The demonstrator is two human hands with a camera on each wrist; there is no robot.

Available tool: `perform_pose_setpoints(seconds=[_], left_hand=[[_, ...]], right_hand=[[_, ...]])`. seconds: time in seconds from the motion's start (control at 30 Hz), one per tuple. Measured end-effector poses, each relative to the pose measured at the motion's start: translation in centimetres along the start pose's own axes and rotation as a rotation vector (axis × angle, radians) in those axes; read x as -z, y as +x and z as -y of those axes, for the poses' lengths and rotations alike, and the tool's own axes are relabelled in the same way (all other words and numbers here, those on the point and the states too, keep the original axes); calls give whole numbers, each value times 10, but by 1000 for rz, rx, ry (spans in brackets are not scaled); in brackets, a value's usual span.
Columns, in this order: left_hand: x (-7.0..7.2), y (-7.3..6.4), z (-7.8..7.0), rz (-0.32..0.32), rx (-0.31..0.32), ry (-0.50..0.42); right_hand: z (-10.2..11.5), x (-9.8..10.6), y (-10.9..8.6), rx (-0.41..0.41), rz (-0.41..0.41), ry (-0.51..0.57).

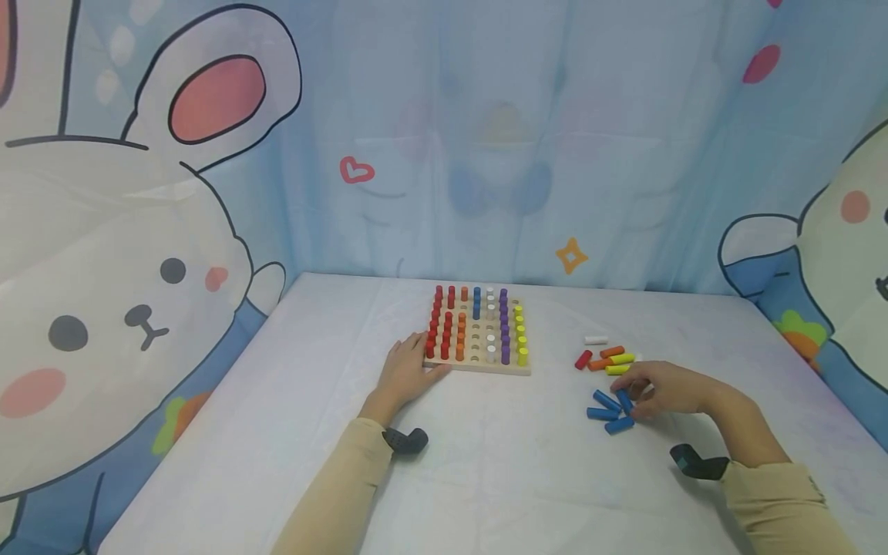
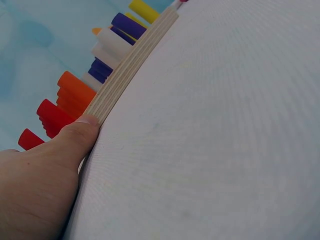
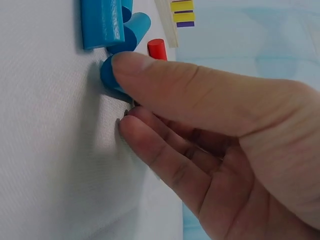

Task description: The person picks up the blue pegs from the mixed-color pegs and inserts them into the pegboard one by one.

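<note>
A wooden pegboard (image 1: 486,368) stands on the table, with rows of red, orange, blue, white, purple and yellow pegs upright in it. My left hand (image 1: 405,370) holds its front left corner; in the left wrist view the thumb (image 2: 82,135) lies along the layered front edge. To the right, my right hand (image 1: 676,389) pinches one blue peg (image 3: 107,77) between thumb and fingers, low at the tabletop. The index fingertip is hidden behind the thumb in the right wrist view. Several other blue pegs (image 1: 602,414) lie beside it.
Beyond the blue pegs lie a white peg (image 1: 595,340), a red peg (image 1: 583,359), orange pegs (image 1: 613,351) and yellow pegs (image 1: 622,358). A white cloth covers the table (image 1: 527,470). A printed curtain (image 1: 499,216) hangs behind the table. Black devices are strapped to both wrists.
</note>
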State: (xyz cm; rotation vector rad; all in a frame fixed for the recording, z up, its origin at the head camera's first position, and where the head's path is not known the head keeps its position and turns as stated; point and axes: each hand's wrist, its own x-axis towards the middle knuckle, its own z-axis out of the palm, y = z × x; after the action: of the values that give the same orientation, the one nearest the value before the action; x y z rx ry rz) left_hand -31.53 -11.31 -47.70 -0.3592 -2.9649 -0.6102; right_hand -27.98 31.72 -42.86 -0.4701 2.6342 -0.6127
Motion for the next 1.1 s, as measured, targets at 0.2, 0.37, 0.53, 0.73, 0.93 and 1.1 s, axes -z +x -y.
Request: perform_pose_setpoints(seconds=[0.2,0.37,0.53,0.73,0.93,1.1], left_hand=[[0,-1,1,5,-3,8],[-1,-1,1,3,-5,2],[-1,-1,1,0,-3,-4],[-1,0,2,-6,-4,3],[-2,0,3,-6,-5,7],[-3,1,3,-4,0,13]], right_hand=[[1,-1,2,2,-17,3],[0,-2,4,23,-39,-15],[0,-3,5,57,-64,-16],[1,-3,6,82,-97,-35],[6,-4,7,89,-116,-9],[8,-7,8,88,-163,0]])
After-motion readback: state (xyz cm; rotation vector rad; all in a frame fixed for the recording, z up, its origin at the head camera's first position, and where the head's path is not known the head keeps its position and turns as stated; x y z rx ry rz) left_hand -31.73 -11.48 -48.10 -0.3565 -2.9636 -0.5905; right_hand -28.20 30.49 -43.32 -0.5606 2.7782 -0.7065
